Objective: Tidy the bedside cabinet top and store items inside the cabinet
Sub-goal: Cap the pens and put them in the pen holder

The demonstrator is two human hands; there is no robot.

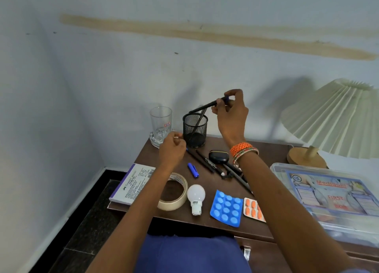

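My right hand (231,114) holds a black pen (205,105) by its upper end, tilted over the black mesh pen holder (195,130), which has another pen inside. My left hand (172,147) hovers loosely closed beside the holder with nothing seen in it. On the brown cabinet top (207,215) lie several black pens (211,164), a blue pen cap (193,170), a black earbud case (218,156), a tape roll (174,192), a white bulb (195,198), a blue pill strip (226,210) and an orange pill strip (254,210).
A clear glass (161,125) stands at the back left corner. A Faber-Castell box (133,183) lies at the left edge. A clear first-aid box (332,199) and a pleated lamp (332,117) fill the right. A drawer handle (246,252) shows below.
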